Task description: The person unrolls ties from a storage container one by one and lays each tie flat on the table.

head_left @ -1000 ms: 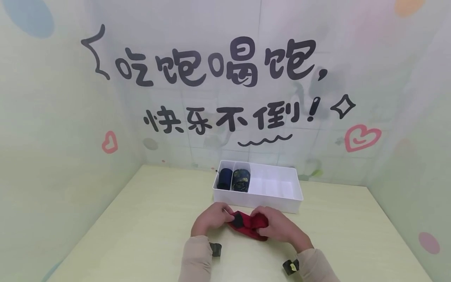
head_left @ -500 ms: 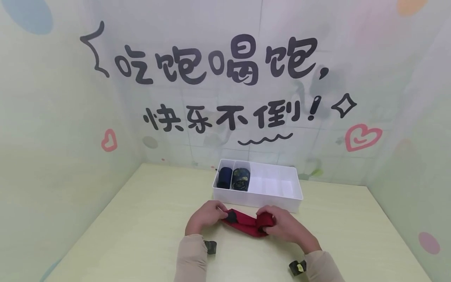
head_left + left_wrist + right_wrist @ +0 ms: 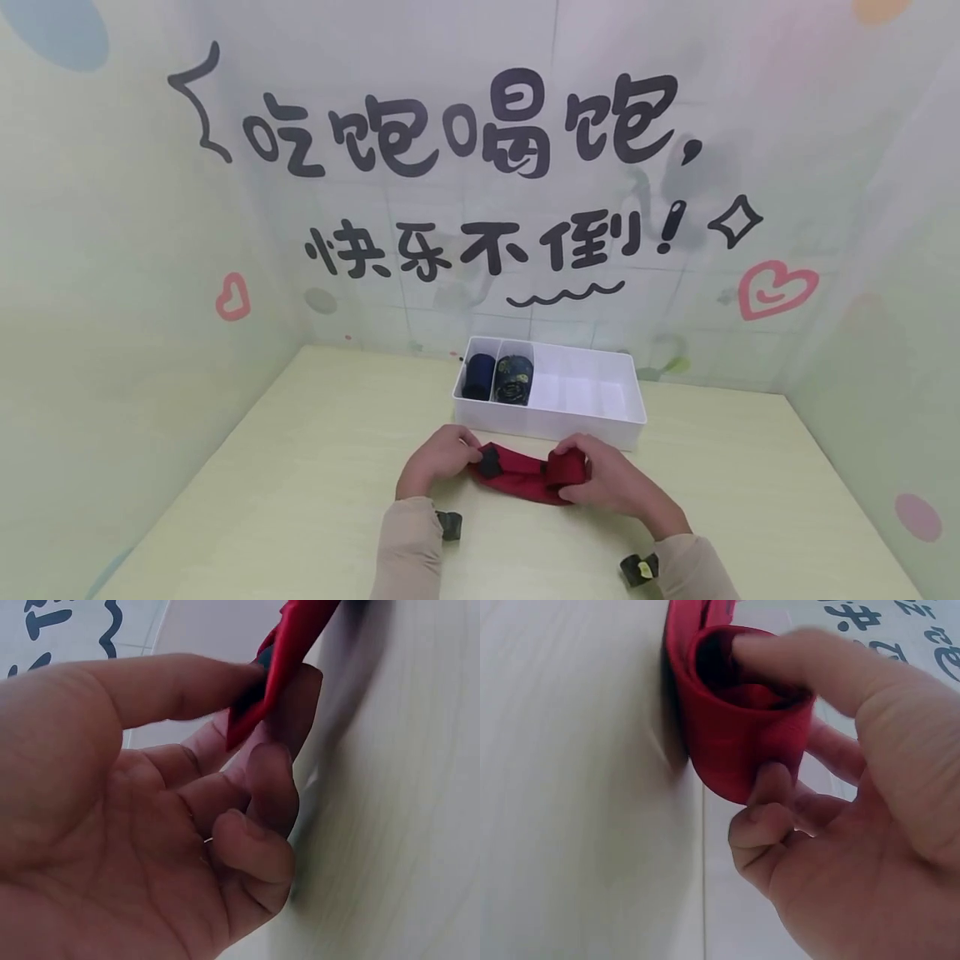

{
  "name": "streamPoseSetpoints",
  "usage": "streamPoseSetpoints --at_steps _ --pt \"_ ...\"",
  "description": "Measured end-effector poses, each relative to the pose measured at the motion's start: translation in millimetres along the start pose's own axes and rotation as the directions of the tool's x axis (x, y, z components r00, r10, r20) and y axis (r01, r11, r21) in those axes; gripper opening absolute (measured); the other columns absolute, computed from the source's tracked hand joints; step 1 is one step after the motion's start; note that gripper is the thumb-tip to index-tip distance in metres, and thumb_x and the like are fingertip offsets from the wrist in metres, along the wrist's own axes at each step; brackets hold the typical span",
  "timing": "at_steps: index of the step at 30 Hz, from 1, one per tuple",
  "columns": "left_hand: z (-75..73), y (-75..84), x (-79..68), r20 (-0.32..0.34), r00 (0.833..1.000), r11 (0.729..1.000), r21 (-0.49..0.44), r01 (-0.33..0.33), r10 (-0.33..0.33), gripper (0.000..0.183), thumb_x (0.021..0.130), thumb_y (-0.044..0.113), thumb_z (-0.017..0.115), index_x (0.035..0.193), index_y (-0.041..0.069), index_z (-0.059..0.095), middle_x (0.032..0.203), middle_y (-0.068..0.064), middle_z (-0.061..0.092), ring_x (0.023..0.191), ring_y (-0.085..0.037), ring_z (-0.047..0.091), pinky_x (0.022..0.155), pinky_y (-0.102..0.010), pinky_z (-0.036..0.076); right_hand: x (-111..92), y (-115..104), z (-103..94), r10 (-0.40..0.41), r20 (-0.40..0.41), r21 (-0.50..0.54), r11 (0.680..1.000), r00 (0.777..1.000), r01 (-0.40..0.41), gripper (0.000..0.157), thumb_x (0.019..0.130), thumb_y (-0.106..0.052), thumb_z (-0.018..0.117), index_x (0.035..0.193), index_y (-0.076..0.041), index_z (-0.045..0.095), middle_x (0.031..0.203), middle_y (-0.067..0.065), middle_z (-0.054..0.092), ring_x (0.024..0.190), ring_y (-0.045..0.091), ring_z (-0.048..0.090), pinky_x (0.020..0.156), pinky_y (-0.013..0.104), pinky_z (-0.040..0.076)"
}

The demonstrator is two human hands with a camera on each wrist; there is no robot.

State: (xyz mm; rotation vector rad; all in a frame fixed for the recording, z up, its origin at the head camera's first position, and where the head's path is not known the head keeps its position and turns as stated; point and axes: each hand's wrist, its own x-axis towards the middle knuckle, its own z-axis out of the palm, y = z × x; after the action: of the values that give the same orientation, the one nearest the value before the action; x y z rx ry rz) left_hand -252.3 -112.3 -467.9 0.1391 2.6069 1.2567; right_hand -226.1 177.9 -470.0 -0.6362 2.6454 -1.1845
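Rolling the red cloth [image 3: 517, 474] neatly calls, I judge, for light tension: my left hand [image 3: 441, 458] pinches its flat end [image 3: 491, 460], my right hand [image 3: 609, 477] grips its roll [image 3: 566, 471], before the white box [image 3: 547, 425] toward the far edge of the tabletop [image 3: 525, 550].

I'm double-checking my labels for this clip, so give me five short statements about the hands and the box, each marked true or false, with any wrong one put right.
1. The left hand pinches one end of the red strip. True.
2. The right hand holds the rolled part of the red strip. True.
3. In the head view, the dark blue roll sits in the leftmost compartment of the white box. True.
4. The roll next to it is plain yellow. False: it is a dark patterned roll.
5. The red strip lies inside the white box. False: it is held in front of the white box.
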Motion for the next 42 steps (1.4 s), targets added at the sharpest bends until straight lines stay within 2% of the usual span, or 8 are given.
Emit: streamPoseSetpoints --at_steps 3,6,11,17,23,31,38,42 --pt "1.1 -1.5 0.4 -0.002 1.0 1.0 0.01 0.005 -0.005 0.017 0.09 0.02 0.07 0.093 0.004 0.072 0.091 -0.006 0.067 0.08 -0.019 0.055 0.07 -0.028 0.041 -0.6 -1.5 0.3 0.032 -0.005 -0.004 0.999 0.999 -0.032 0.044 0.085 -0.032 0.083 0.12 -0.014 0.063 0.113 0.003 0.065 0.095 0.018 0.057 0.075 0.024 0.049" --pt "3.7 -2.9 1.1 -0.001 1.0 1.0 0.009 0.003 -0.003 0.025 0.09 0.029 0.074 0.095 0.004 0.074 0.092 -0.006 0.069 0.081 -0.018 0.055 0.071 -0.028 0.042 1.2 -1.9 3.2 0.05 -0.03 -0.031 0.998 0.998 -0.051 0.042 0.087 -0.04 0.08 0.117 -0.015 0.065 0.108 0.0 0.066 0.094 0.016 0.056 0.075 0.025 0.048" --pt "7.9 -3.7 1.9 0.015 1.0 1.0 0.011 -0.011 0.011 0.025 0.088 0.025 0.077 0.099 0.003 0.076 0.092 -0.005 0.072 0.081 -0.017 0.056 0.071 -0.028 0.044 3.9 -1.1 7.9 0.096 -0.035 -0.078 0.992 0.995 -0.098 0.031 0.088 -0.03 0.08 0.112 -0.018 0.065 0.108 -0.003 0.067 0.096 0.014 0.056 0.082 0.028 0.049" --pt "8.9 -4.3 4.7 0.019 0.999 0.999 0.024 -0.028 0.027 0.019 0.089 0.023 0.077 0.1 0.008 0.076 0.095 -0.004 0.073 0.084 -0.017 0.057 0.076 -0.029 0.044 2.6 -1.5 5.1 0.106 -0.042 -0.094 0.99 0.993 -0.109 0.028 0.087 -0.015 0.08 0.108 -0.017 0.062 0.109 -0.001 0.067 0.097 0.015 0.056 0.081 0.028 0.049" --pt "9.0 -2.0 3.9 0.021 0.999 0.999 0.021 -0.036 0.035 0.017 0.088 0.02 0.077 0.1 0.008 0.075 0.094 -0.006 0.072 0.083 -0.017 0.057 0.075 -0.029 0.044 0.8 -4.7 1.0 0.085 -0.03 -0.108 0.99 0.996 -0.087 0.029 0.087 -0.011 0.078 0.11 -0.016 0.062 0.106 0.0 0.067 0.095 0.016 0.057 0.079 0.026 0.049" --pt "10.1 -3.6 1.7 0.029 0.999 0.998 0.044 -0.034 0.033 0.02 0.088 0.02 0.077 0.104 0.008 0.075 0.098 -0.006 0.072 0.085 -0.018 0.057 0.076 -0.03 0.045 -4.5 -6.1 -3.4 0.008 0.011 -0.214 0.977 1.0 -0.005 0.032 0.088 -0.004 0.073 0.116 -0.017 0.068 0.112 -0.001 0.067 0.099 0.015 0.057 0.085 0.031 0.051" --pt "7.8 -4.4 1.0 0.029 0.998 0.996 0.074 -0.052 0.05 0.022 0.089 0.023 0.077 0.106 0.01 0.075 0.103 -0.006 0.073 0.089 -0.017 0.059 0.08 -0.033 0.048 -7.9 -7.7 -6.9 0.034 0.047 -0.236 0.971 0.998 -0.021 0.033 0.087 -0.001 0.066 0.114 -0.018 0.073 0.106 -0.001 0.063 0.093 0.014 0.053 0.081 0.026 0.048" --pt "6.2 -4.8 0.7 0.024 0.999 0.996 0.077 -0.042 0.04 0.021 0.089 0.023 0.077 0.106 0.011 0.075 0.103 -0.005 0.073 0.089 -0.018 0.058 0.08 -0.033 0.047 -6.7 -7.6 -6.3 0.057 0.037 -0.237 0.97 0.998 -0.047 0.03 0.089 -0.004 0.065 0.115 -0.019 0.072 0.108 -0.002 0.062 0.095 0.013 0.053 0.085 0.03 0.05"
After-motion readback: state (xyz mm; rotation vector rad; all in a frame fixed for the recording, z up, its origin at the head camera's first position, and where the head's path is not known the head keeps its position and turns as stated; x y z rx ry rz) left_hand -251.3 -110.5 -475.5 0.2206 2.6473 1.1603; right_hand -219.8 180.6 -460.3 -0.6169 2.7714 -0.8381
